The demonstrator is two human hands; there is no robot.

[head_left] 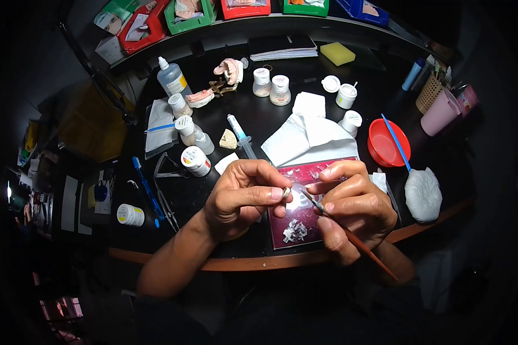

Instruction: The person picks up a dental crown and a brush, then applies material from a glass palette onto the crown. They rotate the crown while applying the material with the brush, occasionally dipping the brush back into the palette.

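Between thumb and index finger, my left hand [242,195] pinches a small pale piece that looks like a dental crown [286,194], mostly covered by the fingertips. My right hand [354,207] grips a thin brush [360,244] with a reddish-brown handle, its tip pointing at the crown and a short gap away from it. Both hands are above a dark red mixing palette [279,233], which carries a white clump of material [294,230] near its front edge.
White tissue [311,138] lies behind the palette. To the right are a red bowl [380,150], a blue-handled tool [397,142] and a wrapped white pad [423,195]. A syringe [240,135], jars [195,161], a squeeze bottle [172,77] and a dental model [230,70] stand left and back.
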